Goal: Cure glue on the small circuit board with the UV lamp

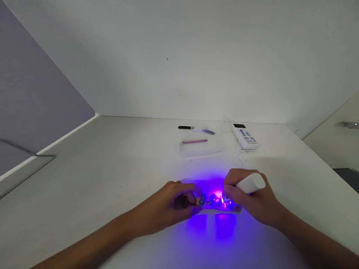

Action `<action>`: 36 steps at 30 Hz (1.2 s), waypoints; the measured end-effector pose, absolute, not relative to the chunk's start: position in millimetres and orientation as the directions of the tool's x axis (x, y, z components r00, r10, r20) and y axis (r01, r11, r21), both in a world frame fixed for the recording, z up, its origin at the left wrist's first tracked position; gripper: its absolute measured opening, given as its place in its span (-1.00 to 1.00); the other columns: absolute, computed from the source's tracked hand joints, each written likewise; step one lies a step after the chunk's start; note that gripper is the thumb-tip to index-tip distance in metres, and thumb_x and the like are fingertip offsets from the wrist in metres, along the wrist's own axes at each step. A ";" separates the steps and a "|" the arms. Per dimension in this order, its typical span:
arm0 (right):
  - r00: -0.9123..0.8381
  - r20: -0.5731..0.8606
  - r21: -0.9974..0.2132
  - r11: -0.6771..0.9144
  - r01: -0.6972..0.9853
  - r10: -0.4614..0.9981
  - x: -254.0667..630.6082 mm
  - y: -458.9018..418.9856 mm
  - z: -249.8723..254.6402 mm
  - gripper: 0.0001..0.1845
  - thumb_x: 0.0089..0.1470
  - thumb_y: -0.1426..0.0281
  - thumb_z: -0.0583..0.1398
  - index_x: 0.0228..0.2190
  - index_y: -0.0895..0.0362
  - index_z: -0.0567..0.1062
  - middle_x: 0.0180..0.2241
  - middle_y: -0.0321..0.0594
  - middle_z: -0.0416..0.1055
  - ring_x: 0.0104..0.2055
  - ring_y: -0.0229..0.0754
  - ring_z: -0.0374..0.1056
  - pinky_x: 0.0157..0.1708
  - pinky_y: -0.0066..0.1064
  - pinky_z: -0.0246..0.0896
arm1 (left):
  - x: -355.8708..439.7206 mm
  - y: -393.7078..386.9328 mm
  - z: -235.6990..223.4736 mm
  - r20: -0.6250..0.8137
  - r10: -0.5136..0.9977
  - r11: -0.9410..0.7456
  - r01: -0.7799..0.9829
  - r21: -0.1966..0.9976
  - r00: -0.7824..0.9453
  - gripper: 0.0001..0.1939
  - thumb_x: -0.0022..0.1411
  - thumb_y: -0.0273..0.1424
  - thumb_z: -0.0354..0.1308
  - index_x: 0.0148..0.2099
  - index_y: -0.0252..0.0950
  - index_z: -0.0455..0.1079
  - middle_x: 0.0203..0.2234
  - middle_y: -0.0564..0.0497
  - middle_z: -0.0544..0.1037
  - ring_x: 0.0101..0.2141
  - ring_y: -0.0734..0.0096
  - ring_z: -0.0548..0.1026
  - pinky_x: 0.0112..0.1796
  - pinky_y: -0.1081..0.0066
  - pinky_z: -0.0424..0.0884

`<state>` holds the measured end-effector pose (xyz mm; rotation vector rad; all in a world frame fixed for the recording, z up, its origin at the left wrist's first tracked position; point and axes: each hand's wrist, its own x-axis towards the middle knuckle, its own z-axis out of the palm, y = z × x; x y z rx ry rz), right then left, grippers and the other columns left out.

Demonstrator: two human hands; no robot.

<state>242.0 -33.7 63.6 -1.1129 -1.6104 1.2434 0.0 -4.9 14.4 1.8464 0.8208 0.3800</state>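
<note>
My right hand (249,198) is closed around a white handheld UV lamp (250,183), tilted with its lit end down. Violet light falls on a low row of small, shiny pieces (217,201) along a narrow strip; glare hides what they are. At the row's left end, my left hand (179,201) pinches a small bluish, glossy piece (201,201) between thumb and fingers. Whether that piece is joined to the strip, I cannot tell. The lamp's tip is close over the right part of the row.
Farther back lie a pink pen-like stick (195,141) on a clear plastic sheet (200,150), a black-handled tool (185,127) and a small grey-blue item (208,131). A white device (244,136) with a thin cable is back right. White wall (179,74) bounds the table (98,168).
</note>
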 end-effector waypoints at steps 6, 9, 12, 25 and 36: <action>-0.299 0.086 -0.972 0.147 0.186 0.950 243.2 -33.3 63.8 -0.78 0.05 0.48 0.23 -0.61 0.13 0.43 -0.58 -0.34 0.34 -0.58 -0.33 0.23 -0.61 -0.51 0.18 | 1.5 -4.4 15.3 -0.111 0.683 -0.240 0.366 0.899 0.722 -0.89 0.33 -0.37 0.17 -0.16 -0.28 0.48 -0.45 0.09 0.47 -0.49 0.51 0.29 -0.47 0.54 0.21; -0.306 0.080 -0.971 0.144 0.194 0.949 243.3 -33.3 64.2 -0.78 0.05 0.47 0.23 -0.61 0.12 0.43 -0.59 -0.34 0.33 -0.58 -0.32 0.23 -0.61 -0.49 0.17 | 1.2 -4.7 15.8 -0.104 0.683 -0.249 0.365 0.897 0.722 -0.89 0.33 -0.37 0.17 -0.16 -0.28 0.48 -0.46 0.09 0.46 -0.50 0.52 0.28 -0.48 0.54 0.20; -0.306 0.080 -0.970 0.145 0.197 0.949 243.2 -33.3 63.9 -0.78 0.05 0.47 0.23 -0.61 0.12 0.42 -0.58 -0.34 0.33 -0.57 -0.32 0.22 -0.61 -0.49 0.15 | 0.9 -5.0 15.8 -0.105 0.686 -0.241 0.360 0.901 0.720 -0.90 0.32 -0.37 0.18 -0.17 -0.27 0.48 -0.46 0.10 0.46 -0.50 0.51 0.28 -0.48 0.54 0.20; -0.331 0.100 -0.969 0.167 0.181 0.938 243.5 -33.1 63.6 -0.78 0.07 0.49 0.23 -0.59 0.13 0.41 -0.58 -0.35 0.32 -0.57 -0.34 0.19 -0.60 -0.50 0.12 | 2.5 -5.3 18.2 -0.101 0.693 -0.249 0.369 0.896 0.714 -0.89 0.31 -0.40 0.17 -0.14 -0.27 0.50 -0.47 0.10 0.47 -0.52 0.53 0.27 -0.49 0.56 0.19; -0.337 0.089 -0.964 0.166 0.208 0.937 243.8 -33.0 65.3 -0.76 0.06 0.49 0.23 -0.61 0.11 0.39 -0.58 -0.35 0.33 -0.57 -0.32 0.20 -0.60 -0.49 0.15 | 3.6 -6.3 18.8 -0.093 0.692 -0.243 0.352 0.904 0.716 -0.90 0.31 -0.39 0.18 -0.16 -0.26 0.49 -0.49 0.12 0.44 -0.53 0.53 0.24 -0.51 0.55 0.16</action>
